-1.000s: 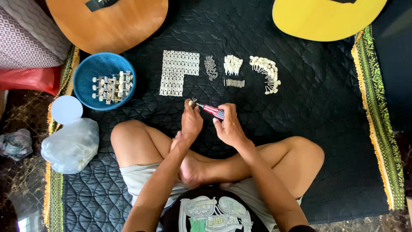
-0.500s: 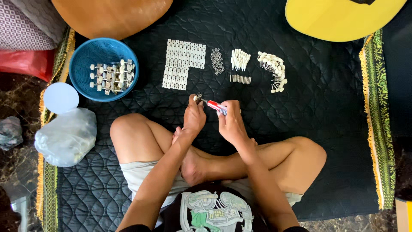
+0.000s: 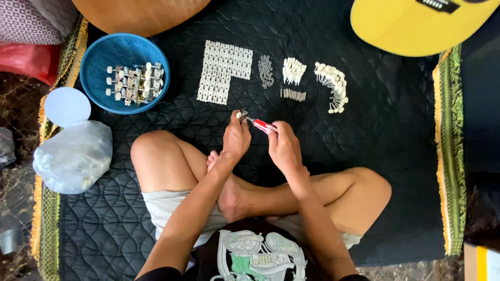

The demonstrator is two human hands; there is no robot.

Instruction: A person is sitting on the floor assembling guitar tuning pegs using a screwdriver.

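While a small metal part point(image 3: 242, 115) is being pinched by the left hand point(image 3: 235, 139) fingers above the black mat point(image 3: 396, 156), a red-handled tool point(image 3: 262, 125) is being gripped by the right hand point(image 3: 284, 148) against it.

The view drifts: the blue basket point(image 3: 125, 73), the white grid of parts point(image 3: 223, 70) and the yellow guitar body point(image 3: 416, 26) all sit further right in frame than a second ago. The left hand point(image 3: 235, 138) and right hand point(image 3: 284, 148) sit slightly higher now, the red-handled screwdriver point(image 3: 263, 125) pointing at the small metal part point(image 3: 242, 114) as before.
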